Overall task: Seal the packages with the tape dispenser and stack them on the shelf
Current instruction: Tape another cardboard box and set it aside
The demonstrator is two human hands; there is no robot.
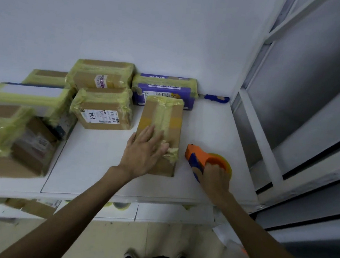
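Note:
A long brown cardboard package (161, 119) lies on the white table (91, 163), with yellowish tape running along its top. My left hand (145, 149) presses flat on its near half, fingers straight over the tape end. To the right, my right hand (215, 178) grips the orange and blue tape dispenser (201, 159), which rests on the table beside the package with its yellow tape roll (227, 165) showing.
Several taped packages stand at the left and back: a labelled box (104, 110), a purple one (164, 91), a big box (8, 140). A blue-handled tool (216, 98) lies by the wall. A metal window frame (270, 117) bounds the right. A lower shelf (115, 209) holds tape rolls.

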